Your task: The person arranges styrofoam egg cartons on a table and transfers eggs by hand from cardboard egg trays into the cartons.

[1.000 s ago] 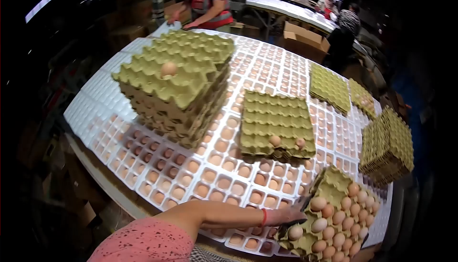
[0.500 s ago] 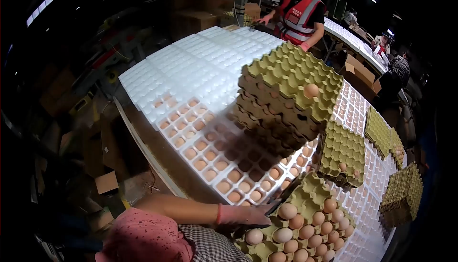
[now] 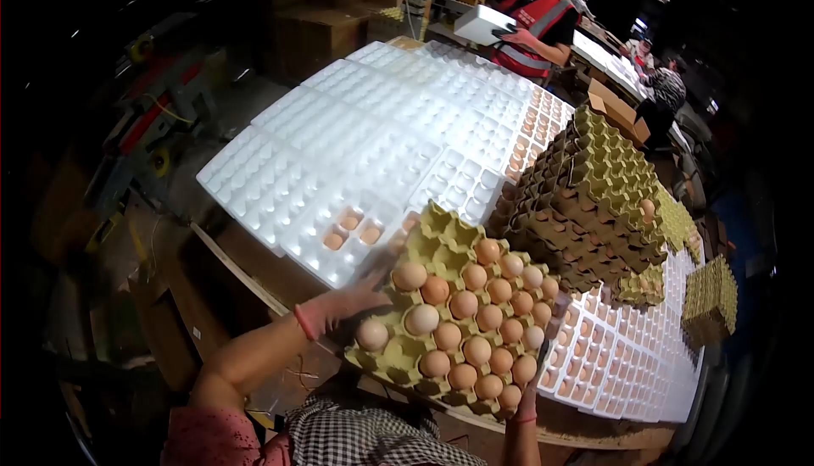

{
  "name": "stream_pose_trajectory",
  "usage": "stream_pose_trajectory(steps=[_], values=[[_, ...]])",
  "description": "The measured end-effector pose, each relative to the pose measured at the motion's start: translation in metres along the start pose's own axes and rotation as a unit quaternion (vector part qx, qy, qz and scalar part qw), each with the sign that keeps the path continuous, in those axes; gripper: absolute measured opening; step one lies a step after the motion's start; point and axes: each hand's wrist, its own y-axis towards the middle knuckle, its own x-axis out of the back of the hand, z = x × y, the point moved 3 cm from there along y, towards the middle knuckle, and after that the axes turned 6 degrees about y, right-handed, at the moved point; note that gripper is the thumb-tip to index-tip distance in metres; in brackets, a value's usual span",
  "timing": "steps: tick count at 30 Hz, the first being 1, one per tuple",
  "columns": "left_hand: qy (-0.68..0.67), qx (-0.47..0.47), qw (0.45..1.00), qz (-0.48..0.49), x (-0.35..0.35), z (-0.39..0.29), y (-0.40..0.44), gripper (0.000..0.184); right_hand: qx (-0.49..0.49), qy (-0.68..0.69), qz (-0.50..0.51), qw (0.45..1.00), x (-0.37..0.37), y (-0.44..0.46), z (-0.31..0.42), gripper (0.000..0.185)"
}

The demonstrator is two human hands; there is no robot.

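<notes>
1. Grasps the left edge of an olive-green moulded-pulp egg tray [image 3: 400, 354] with the left hand [image 3: 346, 303], just left of the frame's lower centre.
2. Grips the same tray at its lower right corner with the right hand [image 3: 526, 403], partly hidden by the pulp.
3. Holds the tray at lower centre of the frame, overlapping in view the near edge of a broad brown-edged bench [image 3: 619, 434].
4. Carries smooth brown and pale eggs [image 3: 464, 305] in the pulp cups, set close together toward the right and sparser toward the left.
5. Faces white plastic trays [image 3: 339, 139] with rows of cups, spread over the bench from upper centre to lower right; shows eggs in a few cups near the left hand and in many at lower right.
6. Has, right of centre, a tall stack of olive and brown pulp trays [image 3: 585, 212], with a single brown egg [image 3: 648, 209] on top; farther right, a lower stack of olive pulp trays [image 3: 710, 301].
7. Shows at upper right a co-worker in a red vest with pale bands [image 3: 543, 25], holding a white box-shaped object [image 3: 483, 25]; just below, an open brown cardboard box [image 3: 617, 111].
8. Wears a black-and-white checked cloth [image 3: 360, 434] at bottom centre.
</notes>
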Motion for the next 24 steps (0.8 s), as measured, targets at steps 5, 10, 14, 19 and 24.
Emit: stream_pose_trajectory(steps=[5,10,14,19,24], values=[[-0.044,-0.004,0.997,0.063,0.058,0.005,0.028,0.054,-0.004,0.015,-0.05,0.999,-0.027,0.035,0.004,0.047],[0.158,0.042,0.984,-0.069,0.064,-0.013,0.032,0.052,0.072,-0.045,-0.102,0.991,-0.005,0.034,0.044,0.047],[0.205,-0.085,0.96,-0.171,0.081,-0.052,-0.004,0.054,0.263,-0.278,0.108,0.918,-0.058,-0.019,0.13,0.043],[0.487,-0.205,0.847,-0.055,0.045,-0.085,-0.031,0.049,0.349,-0.438,0.285,0.778,-0.154,-0.033,0.125,0.039],[0.61,-0.29,0.735,-0.052,0.015,-0.104,0.006,0.051,0.331,-0.225,0.251,0.881,-0.134,-0.019,0.124,0.043]])
